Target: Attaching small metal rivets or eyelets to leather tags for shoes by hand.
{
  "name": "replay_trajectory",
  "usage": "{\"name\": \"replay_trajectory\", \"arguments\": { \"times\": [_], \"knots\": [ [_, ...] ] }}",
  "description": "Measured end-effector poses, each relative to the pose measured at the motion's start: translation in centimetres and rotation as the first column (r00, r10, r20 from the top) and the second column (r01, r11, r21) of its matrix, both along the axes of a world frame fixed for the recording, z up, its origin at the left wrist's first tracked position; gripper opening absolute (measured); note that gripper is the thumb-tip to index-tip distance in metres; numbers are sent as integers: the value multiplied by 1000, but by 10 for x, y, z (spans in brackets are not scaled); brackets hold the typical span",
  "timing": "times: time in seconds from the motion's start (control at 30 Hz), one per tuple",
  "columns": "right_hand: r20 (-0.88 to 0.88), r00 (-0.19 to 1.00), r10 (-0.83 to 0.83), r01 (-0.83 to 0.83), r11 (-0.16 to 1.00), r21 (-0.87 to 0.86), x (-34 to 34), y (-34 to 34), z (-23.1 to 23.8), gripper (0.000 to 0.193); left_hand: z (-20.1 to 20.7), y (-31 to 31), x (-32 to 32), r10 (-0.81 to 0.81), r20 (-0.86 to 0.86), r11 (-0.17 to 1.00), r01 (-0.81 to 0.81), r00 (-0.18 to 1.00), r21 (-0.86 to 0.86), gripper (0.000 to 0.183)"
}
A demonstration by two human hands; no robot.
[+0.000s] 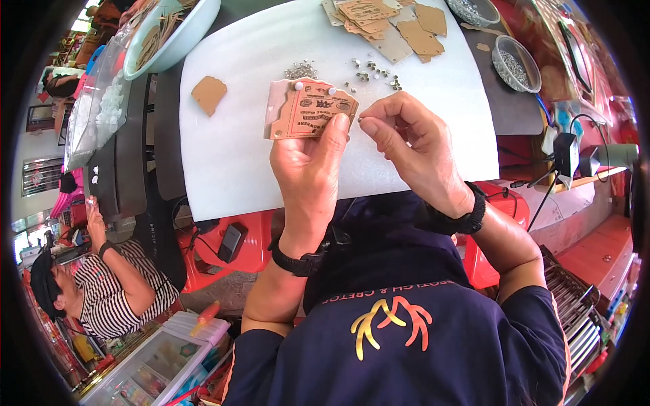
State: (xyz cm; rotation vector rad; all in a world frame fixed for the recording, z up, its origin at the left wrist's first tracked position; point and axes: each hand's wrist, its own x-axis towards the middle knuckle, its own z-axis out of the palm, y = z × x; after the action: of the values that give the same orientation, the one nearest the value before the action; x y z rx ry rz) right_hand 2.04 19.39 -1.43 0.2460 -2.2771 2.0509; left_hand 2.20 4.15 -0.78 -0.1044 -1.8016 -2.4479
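Note:
My left hand (308, 172) grips a flat tan piece (288, 125) with dark and red print, thumb on its face and fingers underneath. Two round pale studs (298, 86) sit along its far edge, and small holes show near the other edges. Just right of it, my right hand (423, 149) is closed in a pinch; whatever its fingertips hold is too small to make out. Beyond the piece lies a little heap of silvery metal bits (301, 70). Several metal caps (372, 73) are scattered to the right of that heap.
A white foam sheet (230, 159) covers the work surface. One loose tan piece (209, 95) lies at left; a pile of similar pieces (421, 40) is at the far side. A tub of metal parts (512, 64) stands right, a pale basin (166, 37) left. Another person (112, 291) sits at left.

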Motion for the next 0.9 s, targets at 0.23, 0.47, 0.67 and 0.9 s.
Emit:
{"name": "replay_trajectory", "arguments": {
  "times": [0.23,0.47,0.67,0.9],
  "knots": [
    [-12,1000,-24,24,999,-35,1,-3,-7,10,-3,5,1,-2,-20,1000,1,1000,-29,43],
    [45,999,-13,17,995,-100,4,-3,-6,9,-8,4,4,-19,17,996,20,1000,-87,39],
    [130,990,46,-17,976,-216,4,-3,-5,14,-5,8,5,5,0,998,-5,1000,-69,35],
    [285,951,123,-38,958,-285,5,-1,0,20,-8,7,6,-4,6,997,4,1000,-77,35]
  ]
}}
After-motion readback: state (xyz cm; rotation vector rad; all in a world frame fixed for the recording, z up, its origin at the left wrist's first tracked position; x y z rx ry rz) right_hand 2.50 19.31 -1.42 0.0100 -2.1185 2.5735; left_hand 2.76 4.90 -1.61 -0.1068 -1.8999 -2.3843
